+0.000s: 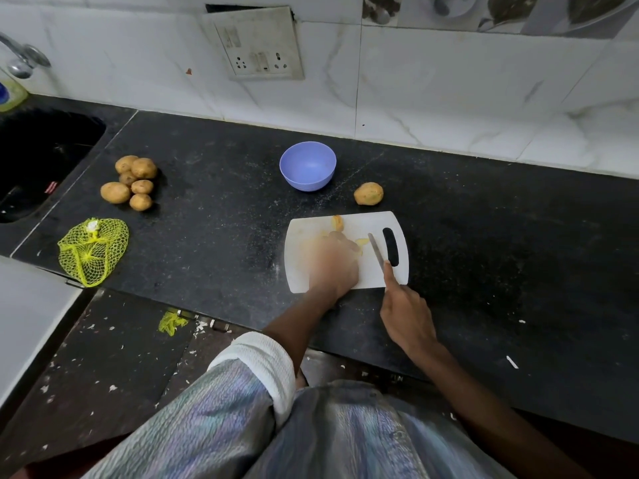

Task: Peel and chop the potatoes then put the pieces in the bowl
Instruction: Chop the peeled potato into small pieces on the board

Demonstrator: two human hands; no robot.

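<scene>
While the left hand (pixel 332 262) is blurred by motion, the layout below is legible.

Cutting board: white cutting board (pixel 349 252) flat on the black counter (pixel 207 219); long axis roughly left-right; slotted handle hole at its right end, just beside the blade.
Potato pieces: pale yellow potato pieces (pixel 361 243) on the board beside the left fingers; one orange-yellow piece (pixel 337 223) near the board's far edge; axis of the pieces cannot be told.
Whole potato: one unpeeled potato (pixel 368 193) on the counter just beyond the board's far edge, right of the bowl; long axis roughly left-right.
Potato pile: six unpeeled potatoes (pixel 133 183) clustered on the counter's left part, well apart from the board, near the sink (pixel 38 160).
Bowl: blue bowl (pixel 307 171) upright beyond the board, mouth up; no pieces visible inside.
Knife: knife (pixel 377 252) over the board's right part; blade points away from the person, tip leaning slightly left.
Surroundings: yellow net bag (pixel 92 250) on the counter's near-left edge; tap (pixel 22 58) over the sink; socket panel (pixel 257 46) on the tiled wall.
Obstructions: left hand covers the board's middle and part of the pieces.
Left hand: over the board, fingers reaching to the pieces; too blurred to judge whether it grips anything.
Right hand: right hand (pixel 406 314) wrapped around the knife handle; index finger extended along the blade's back.
</scene>
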